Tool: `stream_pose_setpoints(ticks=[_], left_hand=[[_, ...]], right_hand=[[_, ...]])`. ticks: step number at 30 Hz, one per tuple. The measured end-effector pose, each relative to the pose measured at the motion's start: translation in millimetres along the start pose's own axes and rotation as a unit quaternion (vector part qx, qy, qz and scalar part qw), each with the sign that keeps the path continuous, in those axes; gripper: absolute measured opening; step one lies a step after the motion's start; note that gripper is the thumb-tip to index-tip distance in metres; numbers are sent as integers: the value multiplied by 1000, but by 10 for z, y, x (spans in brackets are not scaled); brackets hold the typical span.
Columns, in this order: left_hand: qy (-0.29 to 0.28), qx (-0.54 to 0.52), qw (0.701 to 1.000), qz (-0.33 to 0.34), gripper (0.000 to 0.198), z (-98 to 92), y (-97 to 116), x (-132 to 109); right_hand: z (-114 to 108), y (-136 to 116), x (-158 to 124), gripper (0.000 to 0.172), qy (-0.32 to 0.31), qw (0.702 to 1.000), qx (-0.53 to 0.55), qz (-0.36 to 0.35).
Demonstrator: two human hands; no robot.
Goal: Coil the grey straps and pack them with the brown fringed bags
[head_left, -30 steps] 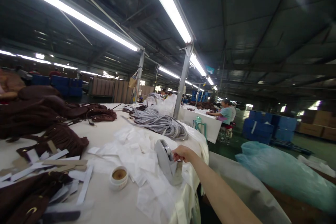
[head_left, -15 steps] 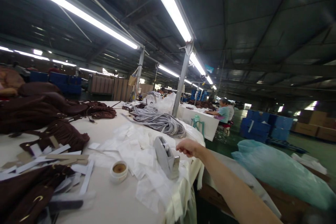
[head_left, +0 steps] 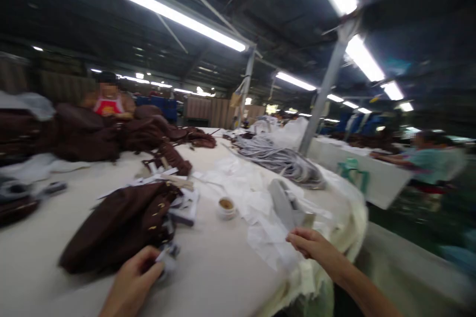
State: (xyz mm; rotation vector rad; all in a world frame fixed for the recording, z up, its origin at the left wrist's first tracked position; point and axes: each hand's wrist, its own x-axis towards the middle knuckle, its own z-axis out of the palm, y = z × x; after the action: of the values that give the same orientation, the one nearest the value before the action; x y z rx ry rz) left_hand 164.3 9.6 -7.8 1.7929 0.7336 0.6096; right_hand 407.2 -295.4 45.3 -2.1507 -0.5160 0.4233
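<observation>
My left hand (head_left: 136, 277) is at the front of the table, closed at thumb and forefinger on a small pale piece (head_left: 165, 260) too blurred to name. Just beyond it lies a dark brown bag (head_left: 115, 223) with gold-coloured eyelets. My right hand (head_left: 316, 250) is pinched shut near the table's right side, just in front of a grey tape dispenser (head_left: 284, 203). Whatever its fingertips hold, if anything, I cannot make out. Thin white sheets (head_left: 260, 215) lie under and around the dispenser. Between the hands, farther back, stands a small round tub (head_left: 226, 208) with brown contents.
A bundle of grey cords (head_left: 275, 158) lies behind the dispenser, near a metal post (head_left: 327, 89). More brown bags (head_left: 87, 131) are heaped at the back left, with a person (head_left: 108, 101) behind them. Another person (head_left: 427, 158) sits at a table on the right.
The view has swung left. My left hand has come into view beside the brown bag. My right hand has shifted from the dispenser's right side to in front of it.
</observation>
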Motion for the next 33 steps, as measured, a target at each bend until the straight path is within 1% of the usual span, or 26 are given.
stream_pose_setpoints(ticks=[1,2,4,5,6,8,9,11,13,16,23,26,30,31,33], left_hand=[[-9,-17,1000,5,28,-49,-38,-23],[-9,-38,999,4,27,-74,-66,-40],[-5,-56,998,-7,23,-68,-93,-60],[0,-60,998,-10,22,-50,-95,-69],[5,-59,998,-10,21,-31,-93,-79],[9,-60,998,-1,19,-10,-86,-106],[8,-62,998,5,19,-11,-84,-119],[3,-65,998,16,18,-29,-86,-142],[0,-65,998,21,18,-54,-88,-160],[2,-60,998,23,16,-73,-84,-178],[3,-67,998,23,18,-73,-65,-197],[0,-63,998,26,18,-94,-71,-206],[-3,-35,999,35,21,-131,-88,-215],[-1,-29,999,36,22,-137,-90,-212],[7,-25,999,34,22,-144,-91,-204]], right_hand=[[182,-113,-55,25,-58,997,39,-44],[386,-240,-119,28,-110,989,66,-71],[829,-511,-273,29,-224,964,96,-111],[1050,-641,-347,28,-260,950,109,-134],[1261,-754,-406,26,-279,940,117,-156],[1617,-912,-453,23,-285,931,123,-193],[1753,-952,-442,22,-275,931,120,-208],[1939,-972,-382,20,-250,935,108,-226],[2038,-949,-315,19,-227,942,88,-232],[2116,-920,-267,20,-205,951,57,-224],[2241,-1015,-304,27,-112,979,-19,-171],[2289,-1048,-311,28,-89,984,-32,-150],[2332,-1051,-314,26,-87,987,-9,-131],[2327,-1046,-317,27,-100,987,11,-126],[2291,-1031,-328,27,-156,979,72,-114]])
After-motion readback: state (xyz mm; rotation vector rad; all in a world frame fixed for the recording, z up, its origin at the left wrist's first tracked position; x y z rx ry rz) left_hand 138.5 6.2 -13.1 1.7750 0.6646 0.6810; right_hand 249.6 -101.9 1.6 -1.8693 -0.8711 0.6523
